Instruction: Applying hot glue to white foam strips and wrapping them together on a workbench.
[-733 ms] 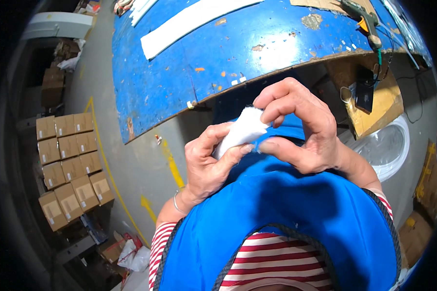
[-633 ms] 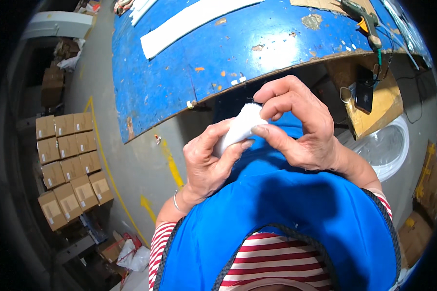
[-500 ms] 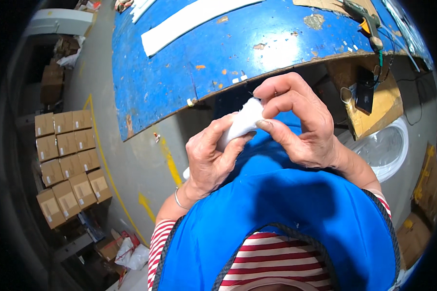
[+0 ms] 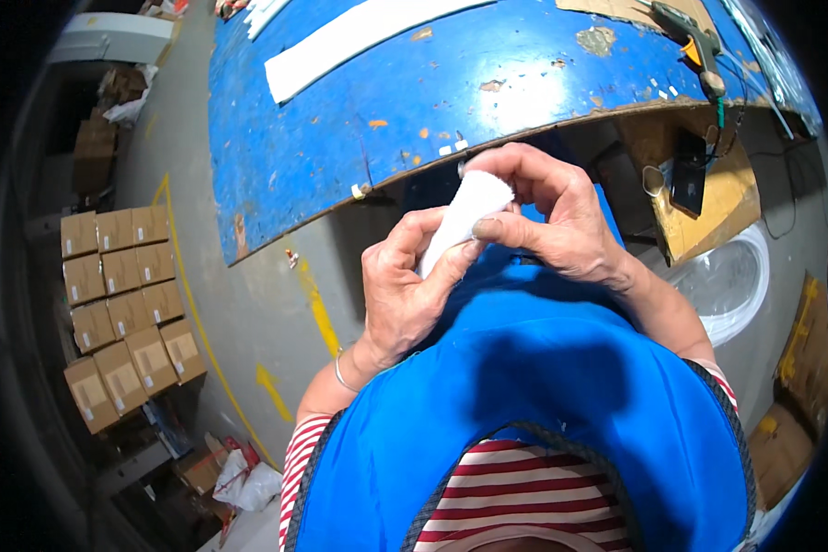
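Observation:
A white, soft-looking rolled piece (image 4: pixel 472 204), perhaps cloth or padding, is held over my lap, close to the table's front edge. My left hand (image 4: pixel 409 274) is closed around its lower part, thumb on the near side. At its upper end my right hand (image 4: pixel 561 216) presses with the thumb in front and bent fingers behind, so part of that end is hidden. The piece tilts up and to the right, its fuzzy end uppermost. A long flat white strip (image 4: pixel 359 46) lies on the blue table (image 4: pixel 294 166) beyond my hands.
On the table at the far right sits a glue gun (image 4: pixel 699 51) with a cable. Below it, a cardboard box (image 4: pixel 731 207) carries a black phone-like object (image 4: pixel 688 175). A clear plastic coil (image 4: pixel 754 285) is on the floor at right. Stacked cartons (image 4: pixel 124 313) stand left.
The rolled piece has turned more upright, its fuzzy end now facing up and right. My right fingers have shifted behind that end, with the thumb against its front.

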The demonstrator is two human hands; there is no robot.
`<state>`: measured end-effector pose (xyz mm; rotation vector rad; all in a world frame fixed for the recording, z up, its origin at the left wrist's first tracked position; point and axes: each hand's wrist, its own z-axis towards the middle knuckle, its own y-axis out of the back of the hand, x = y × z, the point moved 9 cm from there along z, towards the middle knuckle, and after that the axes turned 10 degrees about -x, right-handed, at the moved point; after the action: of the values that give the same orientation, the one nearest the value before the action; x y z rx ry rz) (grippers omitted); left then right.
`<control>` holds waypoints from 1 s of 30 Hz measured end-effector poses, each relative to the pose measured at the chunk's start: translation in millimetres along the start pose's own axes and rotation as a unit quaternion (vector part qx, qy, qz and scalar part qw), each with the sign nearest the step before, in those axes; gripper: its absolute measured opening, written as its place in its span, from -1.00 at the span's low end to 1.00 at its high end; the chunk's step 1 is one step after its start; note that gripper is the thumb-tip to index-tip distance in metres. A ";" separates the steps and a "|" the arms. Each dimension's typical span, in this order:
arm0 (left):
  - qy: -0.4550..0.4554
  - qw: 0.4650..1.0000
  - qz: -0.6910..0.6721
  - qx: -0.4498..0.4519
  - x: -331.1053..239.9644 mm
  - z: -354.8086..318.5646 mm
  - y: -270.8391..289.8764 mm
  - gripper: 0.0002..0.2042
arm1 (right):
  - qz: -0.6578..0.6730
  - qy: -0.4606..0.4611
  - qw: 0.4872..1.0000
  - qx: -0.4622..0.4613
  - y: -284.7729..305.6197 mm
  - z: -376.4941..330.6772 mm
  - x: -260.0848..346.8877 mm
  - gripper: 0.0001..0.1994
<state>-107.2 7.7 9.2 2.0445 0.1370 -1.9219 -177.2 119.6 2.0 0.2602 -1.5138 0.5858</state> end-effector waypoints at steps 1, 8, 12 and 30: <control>-0.004 1.000 -0.004 0.001 -0.2 -0.3 0.0 -0.75 | 0.035 -0.018 0.999 0.009 -2.6 -0.2 -2.5 -0.62; -0.028 0.999 0.037 -0.025 -0.5 0.1 2.9 -0.76 | 0.116 -0.003 0.993 -0.011 -5.4 0.4 0.4 -0.76; -0.011 0.999 0.018 -0.049 1.3 0.9 3.8 -0.76 | 0.113 0.006 0.993 -0.018 -3.1 0.6 0.6 -0.75; 0.041 0.996 -0.083 -0.015 4.6 -1.7 2.9 -0.74 | -0.036 0.135 0.989 -0.053 11.6 -6.8 25.7 -0.87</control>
<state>-104.4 4.7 5.3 2.1532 0.3639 -1.9171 -178.5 137.9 24.4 0.1467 -1.2642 0.4624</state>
